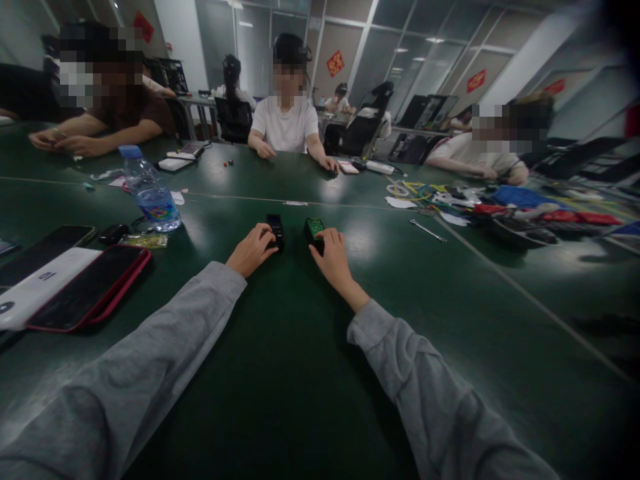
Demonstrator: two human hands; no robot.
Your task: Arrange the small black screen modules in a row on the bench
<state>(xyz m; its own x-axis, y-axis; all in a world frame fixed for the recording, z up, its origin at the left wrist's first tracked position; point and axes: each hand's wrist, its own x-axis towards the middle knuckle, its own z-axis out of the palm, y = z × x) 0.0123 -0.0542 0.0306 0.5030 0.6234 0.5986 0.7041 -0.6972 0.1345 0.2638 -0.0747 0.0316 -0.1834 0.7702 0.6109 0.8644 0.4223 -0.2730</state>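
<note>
My left hand [251, 249] rests at the left side of a small black device with buttons [275, 225], its fingers curled over the device's edge. The device lies on the dark green table. A short gap to the right, a black casing with a green circuit board [315, 226] lies face up. My right hand [331, 256] closes on its near end, thumb at the left side and fingers bent over the top. Part of each item is hidden under my fingers.
At left stand a water bottle [149, 193] and several phones [90, 287]. A wrench [428, 230] lies to the right, before a heap of cables and tools [525, 213]. Across the table [280, 373] sits a person in a white shirt [285, 123]; others sit at both sides.
</note>
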